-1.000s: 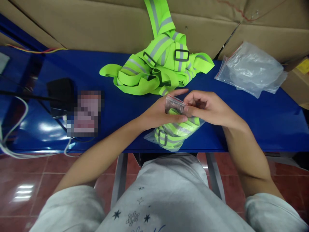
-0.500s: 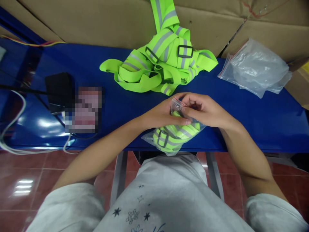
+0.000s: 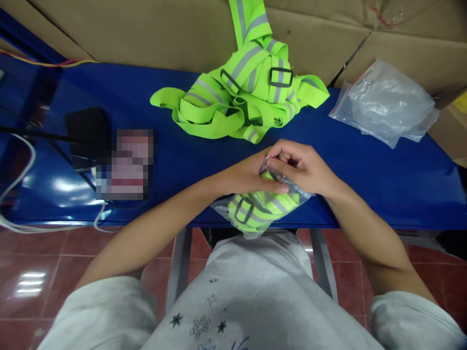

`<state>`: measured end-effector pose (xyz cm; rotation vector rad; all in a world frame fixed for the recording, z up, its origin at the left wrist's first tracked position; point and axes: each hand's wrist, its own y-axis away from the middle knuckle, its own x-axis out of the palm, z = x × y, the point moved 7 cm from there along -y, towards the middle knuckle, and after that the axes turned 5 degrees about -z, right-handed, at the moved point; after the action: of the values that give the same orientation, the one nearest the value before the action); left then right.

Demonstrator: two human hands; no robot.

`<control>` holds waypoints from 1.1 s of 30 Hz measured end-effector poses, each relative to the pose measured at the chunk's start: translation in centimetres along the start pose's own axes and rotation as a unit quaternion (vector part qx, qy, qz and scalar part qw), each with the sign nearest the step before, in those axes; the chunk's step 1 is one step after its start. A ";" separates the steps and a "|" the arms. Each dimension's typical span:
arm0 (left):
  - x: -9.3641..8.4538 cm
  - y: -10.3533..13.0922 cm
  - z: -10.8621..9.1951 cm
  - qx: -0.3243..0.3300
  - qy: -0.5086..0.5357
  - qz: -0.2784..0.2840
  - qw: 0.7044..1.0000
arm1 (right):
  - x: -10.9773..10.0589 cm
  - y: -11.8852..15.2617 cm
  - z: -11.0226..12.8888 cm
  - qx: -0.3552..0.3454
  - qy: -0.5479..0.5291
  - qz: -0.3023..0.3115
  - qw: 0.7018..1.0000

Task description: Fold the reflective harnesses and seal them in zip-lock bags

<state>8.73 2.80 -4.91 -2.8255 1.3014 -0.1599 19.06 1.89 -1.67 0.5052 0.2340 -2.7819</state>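
Note:
A clear plastic bag with a folded neon-green reflective strap inside lies at the table's front edge, a black buckle showing through the plastic. My left hand grips the bag, its thumb across the upper part and its other fingers mostly hidden. Fingers and thumb of my right hand are pinched on the bag's top edge, close beside the left hand. Behind both hands is a heap of neon-green straps with grey stripes and black buckles.
Clear zip bags lie at the right on the blue table. A black box, cables and a blurred-out item are at the left. Brown cardboard stands along the back.
My right hand has shifted slightly left along the bag's top edge. The bag's opening looks more folded over, and its lower end has tilted slightly down.

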 end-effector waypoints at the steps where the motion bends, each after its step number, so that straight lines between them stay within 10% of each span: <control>1: 0.1 0.0 0.0 -0.003 0.002 0.004 1.000 | -0.1 0.0 0.1 -0.002 -0.005 -0.007 1.000; 9: -0.3 0.2 0.0 -0.090 0.021 -0.006 0.996 | -0.5 -0.3 0.3 -0.027 0.000 -0.019 0.999; 17: -1.0 0.8 -0.3 -0.135 -0.009 0.085 0.987 | -6.8 1.0 2.3 -0.100 0.148 -0.265 0.948; 33: -4.4 0.1 -2.6 0.045 -0.104 -0.150 0.982 | -11.6 1.3 0.8 -0.080 0.355 -0.332 0.871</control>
<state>5.57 6.16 -2.71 -2.8499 0.8039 0.0700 29.56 3.59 3.18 1.6618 0.9448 -2.9953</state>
